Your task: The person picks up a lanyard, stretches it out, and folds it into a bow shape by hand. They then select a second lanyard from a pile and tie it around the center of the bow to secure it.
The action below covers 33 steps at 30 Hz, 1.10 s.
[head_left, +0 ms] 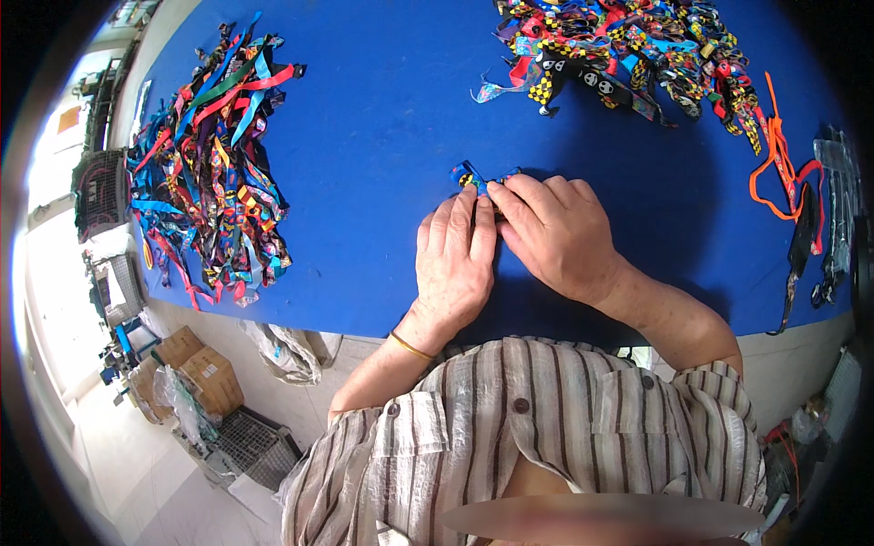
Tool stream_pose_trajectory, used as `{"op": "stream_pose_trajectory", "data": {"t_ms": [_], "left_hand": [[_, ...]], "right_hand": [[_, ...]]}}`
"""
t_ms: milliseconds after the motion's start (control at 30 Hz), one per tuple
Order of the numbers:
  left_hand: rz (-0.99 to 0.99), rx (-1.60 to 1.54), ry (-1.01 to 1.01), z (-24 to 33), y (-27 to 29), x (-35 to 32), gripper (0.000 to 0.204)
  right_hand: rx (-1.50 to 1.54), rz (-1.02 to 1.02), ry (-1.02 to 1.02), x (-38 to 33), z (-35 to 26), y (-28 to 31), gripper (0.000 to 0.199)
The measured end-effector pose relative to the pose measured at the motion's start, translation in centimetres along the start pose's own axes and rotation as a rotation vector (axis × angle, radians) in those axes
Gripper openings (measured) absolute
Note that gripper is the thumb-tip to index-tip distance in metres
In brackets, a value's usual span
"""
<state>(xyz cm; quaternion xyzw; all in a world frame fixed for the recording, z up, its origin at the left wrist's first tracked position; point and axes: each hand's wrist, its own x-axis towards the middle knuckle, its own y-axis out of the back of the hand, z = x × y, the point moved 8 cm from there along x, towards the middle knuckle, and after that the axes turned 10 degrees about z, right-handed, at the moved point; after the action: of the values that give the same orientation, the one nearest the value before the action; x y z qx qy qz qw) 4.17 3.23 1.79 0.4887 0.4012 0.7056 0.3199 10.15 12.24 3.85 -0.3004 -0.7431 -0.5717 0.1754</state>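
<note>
Near the middle of the blue table, a small blue printed fabric strap (469, 175) with yellow and dark patches lies folded under my fingertips. My left hand (458, 250) holds its near left part, fingers together and pointing away from me. From the right, my right hand (563, 235) pinches the same strap with thumb and forefinger, its other fingers curled. The two hands almost touch at the tips. Much of the strap is hidden under them, so its full shape cannot be made out.
A heap of colourful straps (218, 173) lies at the left of the blue table (382, 109). Another heap (628, 45) covers the far right. An orange cord (776, 150) and clear plastic sleeves (836, 209) lie by the right edge. Cardboard boxes (209, 378) stand on the floor at left.
</note>
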Motion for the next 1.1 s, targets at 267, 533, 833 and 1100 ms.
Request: {"op": "stream_pose_trajectory", "data": {"t_ms": [267,533,833,1100], "left_hand": [[-0.004,0.033,-0.029,0.2,0.3,-0.3,0.041],[0.022,0.032,-0.055,0.2,0.4,-0.7,0.041],[0.253,-0.414,0.39,-5.5,3.5,-0.2,0.023],[0.272,-0.582,0.674,-9.2,1.2,-1.1,0.015]], "right_hand": [[0.054,0.018,-0.015,0.0,0.0,0.5,0.035],[0.092,0.03,-0.008,-0.4,0.1,0.4,0.036],[0.367,0.172,-0.258,-0.2,3.8,1.6,0.025],[0.351,0.179,-0.366,-0.5,5.3,1.1,0.017]]}}
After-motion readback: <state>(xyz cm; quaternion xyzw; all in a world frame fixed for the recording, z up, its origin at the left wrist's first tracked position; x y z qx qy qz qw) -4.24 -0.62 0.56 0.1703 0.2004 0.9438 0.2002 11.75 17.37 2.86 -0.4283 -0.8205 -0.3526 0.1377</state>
